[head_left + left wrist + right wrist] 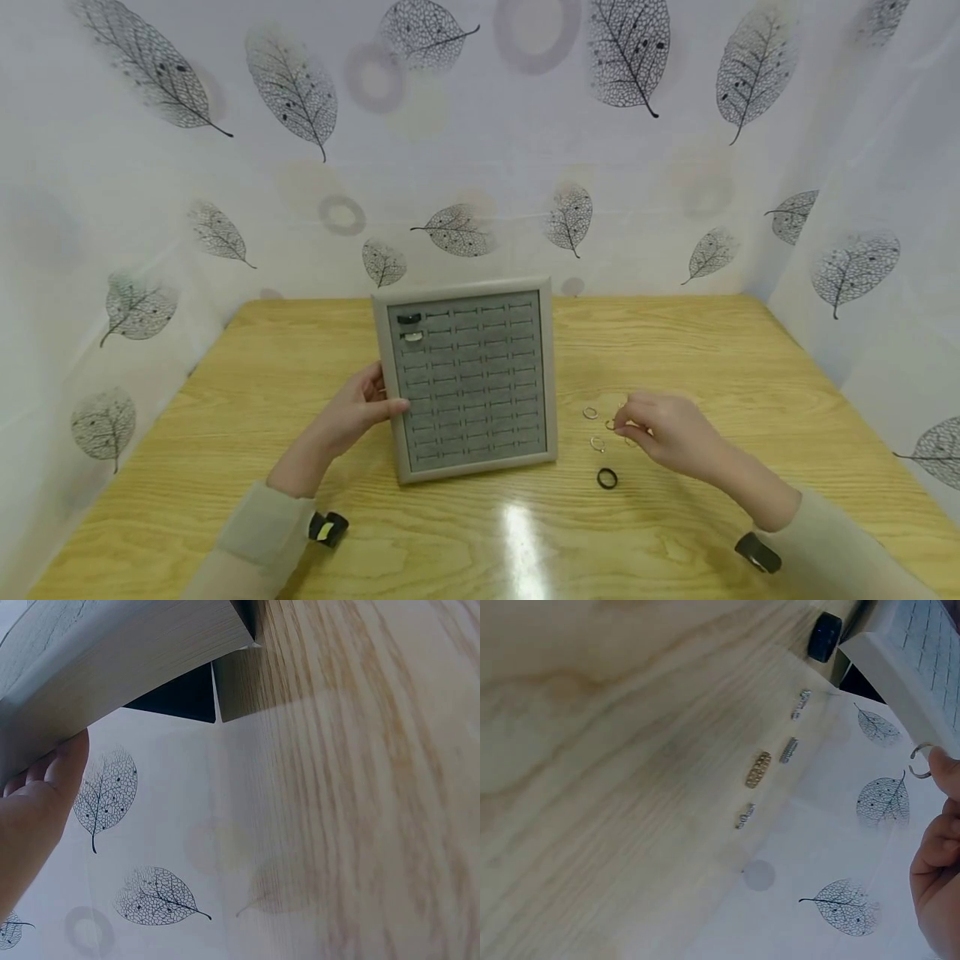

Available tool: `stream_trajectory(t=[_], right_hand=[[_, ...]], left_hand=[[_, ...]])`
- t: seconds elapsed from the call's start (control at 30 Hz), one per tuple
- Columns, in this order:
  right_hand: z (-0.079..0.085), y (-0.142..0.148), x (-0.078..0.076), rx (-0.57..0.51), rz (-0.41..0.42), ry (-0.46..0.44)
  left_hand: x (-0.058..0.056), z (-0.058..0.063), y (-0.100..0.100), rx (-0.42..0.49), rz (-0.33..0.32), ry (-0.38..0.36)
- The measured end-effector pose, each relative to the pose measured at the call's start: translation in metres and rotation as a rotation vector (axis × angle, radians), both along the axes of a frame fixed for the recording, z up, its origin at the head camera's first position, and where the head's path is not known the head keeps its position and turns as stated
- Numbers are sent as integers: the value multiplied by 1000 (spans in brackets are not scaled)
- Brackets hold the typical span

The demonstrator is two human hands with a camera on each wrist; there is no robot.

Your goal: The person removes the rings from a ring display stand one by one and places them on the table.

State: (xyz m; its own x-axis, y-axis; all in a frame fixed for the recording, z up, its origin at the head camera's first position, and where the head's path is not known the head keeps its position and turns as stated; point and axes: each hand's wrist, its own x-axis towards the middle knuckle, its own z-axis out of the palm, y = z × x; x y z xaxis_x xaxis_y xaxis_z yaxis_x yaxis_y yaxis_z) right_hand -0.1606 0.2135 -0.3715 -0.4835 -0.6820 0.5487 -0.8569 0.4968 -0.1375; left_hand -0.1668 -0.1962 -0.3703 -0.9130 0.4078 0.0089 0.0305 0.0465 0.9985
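A framed grey ring display board [547, 375] leans upright on the table, its face with rows of slots. My left hand [347, 414] grips its left edge, thumb on the front and fingers behind. In the top left slots sit a black ring [408, 319] and a silver ring [413, 337] below it. To the right of the board, my right hand [671, 429] pinches a thin ring [915, 755] between thumb and fingers. Near that hand lie a silver ring [585, 414], a ring with a small stone [602, 450] and a black ring [607, 487].
In the right wrist view, a gold-coloured ring [758, 770] lies among silver ones on the wooden table [660, 517]. A pale curtain [480, 150] with leaf prints hangs behind the table and at both sides. A dark support shows behind the board.
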Motion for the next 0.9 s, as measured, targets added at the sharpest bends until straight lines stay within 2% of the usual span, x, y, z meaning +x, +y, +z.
stream_trajectory(t=[0.4,0.9], right_hand=[[-16,14,14,178,-24,-302],[-26,22,14,303,-61,-425]], left_hand=[[0,-1,0,2,-11,27],[-1,-1,0,-2,-1,3]])
